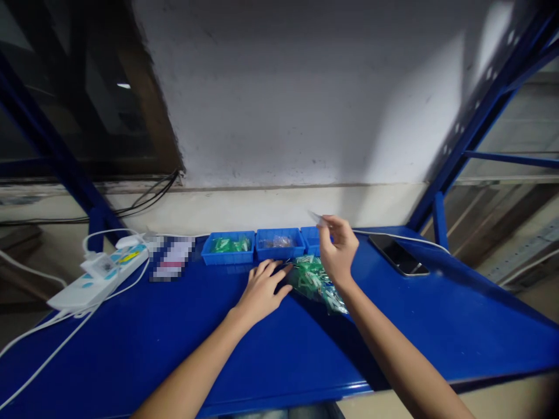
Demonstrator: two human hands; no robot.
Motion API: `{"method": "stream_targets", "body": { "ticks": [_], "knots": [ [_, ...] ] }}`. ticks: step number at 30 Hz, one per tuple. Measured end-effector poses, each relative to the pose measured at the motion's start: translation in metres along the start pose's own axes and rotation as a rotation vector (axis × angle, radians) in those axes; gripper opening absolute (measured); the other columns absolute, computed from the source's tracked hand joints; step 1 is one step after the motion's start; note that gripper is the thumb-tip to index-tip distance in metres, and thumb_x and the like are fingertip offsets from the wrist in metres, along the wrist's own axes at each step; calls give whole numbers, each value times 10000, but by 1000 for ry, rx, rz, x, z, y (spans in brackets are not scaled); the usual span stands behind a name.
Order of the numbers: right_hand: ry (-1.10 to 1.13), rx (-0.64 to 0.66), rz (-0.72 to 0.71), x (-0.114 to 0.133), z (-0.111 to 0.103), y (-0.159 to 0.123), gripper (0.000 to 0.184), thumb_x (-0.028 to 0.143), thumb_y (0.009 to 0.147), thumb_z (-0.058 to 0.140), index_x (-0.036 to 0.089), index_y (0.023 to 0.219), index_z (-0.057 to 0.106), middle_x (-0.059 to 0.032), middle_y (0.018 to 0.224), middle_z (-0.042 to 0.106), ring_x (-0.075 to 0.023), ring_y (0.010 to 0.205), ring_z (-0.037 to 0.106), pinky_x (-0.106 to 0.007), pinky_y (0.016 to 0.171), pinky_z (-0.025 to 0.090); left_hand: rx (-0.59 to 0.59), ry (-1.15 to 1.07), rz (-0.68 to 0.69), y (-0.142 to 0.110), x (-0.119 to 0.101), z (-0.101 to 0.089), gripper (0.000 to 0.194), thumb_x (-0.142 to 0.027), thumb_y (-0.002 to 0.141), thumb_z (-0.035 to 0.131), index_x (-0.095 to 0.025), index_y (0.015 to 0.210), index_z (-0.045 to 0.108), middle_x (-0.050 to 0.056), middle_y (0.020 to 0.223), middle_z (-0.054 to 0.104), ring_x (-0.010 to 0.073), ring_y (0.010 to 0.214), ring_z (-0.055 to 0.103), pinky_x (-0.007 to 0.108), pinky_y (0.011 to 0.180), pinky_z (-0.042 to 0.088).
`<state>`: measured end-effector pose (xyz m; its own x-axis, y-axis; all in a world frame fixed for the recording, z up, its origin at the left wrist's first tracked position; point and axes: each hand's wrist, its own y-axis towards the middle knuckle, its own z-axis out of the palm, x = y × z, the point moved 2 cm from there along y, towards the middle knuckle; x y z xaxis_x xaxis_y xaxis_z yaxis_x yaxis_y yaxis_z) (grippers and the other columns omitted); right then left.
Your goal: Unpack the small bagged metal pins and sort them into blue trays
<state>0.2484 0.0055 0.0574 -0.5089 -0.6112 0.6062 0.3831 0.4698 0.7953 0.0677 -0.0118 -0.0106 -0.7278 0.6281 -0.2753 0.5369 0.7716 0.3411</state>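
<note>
Near the middle of the blue counter (174,331), between left hand (261,289) and right hand (339,249), a heap of small green and clear packets (310,272); too blurred to tell whether loose or bagged together. Just left of the heap, low over the counter with palm down, the left hand with fingers (263,268) spread wide and holding nothing visible; cannot tell whether touching the nearest packets. Raised over the far right part of the heap, the right hand, with thumb and forefinger pinched narrow on a thin pale piece (315,218), one end pointing left and upward.

Beyond the heap, in a row along the far edge, three blue trays: left tray (227,258) with green packets inside, middle tray (280,253) with small clear pieces inside, right tray (310,241) partly hidden behind the right hand. On the right, flat on the counter, a dark phone (399,255). On the left, a white power strip (94,285) with plugs and white cables, and between strip and left tray a pixelated item (172,259). Behind everything, a pale wall (283,105).
</note>
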Motion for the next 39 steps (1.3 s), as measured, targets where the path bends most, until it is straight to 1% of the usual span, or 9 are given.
{"method": "stream_targets", "body": {
  "ticks": [5, 8, 12, 16, 22, 27, 32, 36, 39],
  "knots": [
    [-567, 505, -107, -25, 20, -19, 315, 162, 810, 496, 164, 1110, 594, -137, 1043, 590, -267, 977, 509, -403, 828, 424, 101, 38, -23, -1, 3, -1, 295, -390, 855, 523, -281, 1124, 573, 52, 1246, 563, 263, 1187, 432, 511, 989, 250],
    [-649, 617, -65, -29, 20, -36, 332, 194, 819, 497, 170, 1137, 589, -134, 1054, 579, -284, 1024, 466, -401, 839, 402, 68, 52, -76, 0, 12, -8, 308, -330, 817, 587, -258, 1115, 554, 45, 1148, 614, 261, 1131, 475, 502, 965, 264],
    [-536, 660, -29, -21, 18, -45, 250, 226, 840, 484, 180, 1037, 631, -99, 963, 616, -255, 989, 475, -358, 838, 384, 2, 71, -96, 2, 20, -17, 129, -232, 853, 518, -238, 942, 612, 18, 935, 671, 229, 978, 553, 464, 933, 291],
    [-365, 705, 50, -11, 23, -47, 212, 260, 856, 470, 177, 937, 648, -64, 817, 650, -206, 823, 544, -312, 766, 391, -178, -21, -167, 6, 24, -24, 169, -219, 864, 466, -219, 832, 632, 22, 840, 654, 192, 842, 577, 331, 789, 395],
    [83, 781, 556, -4, 35, -63, 424, 520, 859, 417, 161, 736, 609, -5, 566, 579, -127, 517, 513, -247, 531, 358, -324, -427, -335, 7, 25, -30, 223, -341, 883, 440, -187, 881, 601, -40, 513, 531, 126, 490, 528, 228, 537, 407],
    [520, 484, 899, -11, 41, -70, 413, 457, 681, 658, 179, 958, 530, 40, 600, 576, -118, 549, 537, -243, 572, 414, -288, -512, -81, 7, 15, -29, 162, -274, 878, 465, -198, 888, 608, 29, 896, 674, 162, 846, 623, 275, 793, 462],
    [495, 393, 725, -14, 38, -66, 394, 304, 662, 665, 189, 1006, 510, 35, 663, 590, -138, 608, 566, -266, 615, 436, -205, -459, -29, 8, 12, -30, 162, -262, 853, 506, -219, 918, 649, 42, 984, 633, 178, 962, 575, 307, 866, 423],
    [243, 489, 351, -3, 34, -66, 114, 221, 776, 541, 193, 882, 572, -29, 794, 626, -171, 744, 596, -309, 716, 457, -154, -630, -272, 9, 18, -29, 289, -430, 833, 508, -189, 862, 664, 46, 886, 577, 173, 848, 553, 275, 716, 416],
    [78, 542, 84, 7, 32, -70, 133, 122, 760, 509, 199, 766, 618, -62, 918, 572, -198, 929, 551, -344, 839, 428, -57, -927, -474, 9, 23, -22, 382, -515, 822, 478, -165, 846, 630, 3, 701, 527, 122, 660, 504, 223, 566, 352]
  ]
}}
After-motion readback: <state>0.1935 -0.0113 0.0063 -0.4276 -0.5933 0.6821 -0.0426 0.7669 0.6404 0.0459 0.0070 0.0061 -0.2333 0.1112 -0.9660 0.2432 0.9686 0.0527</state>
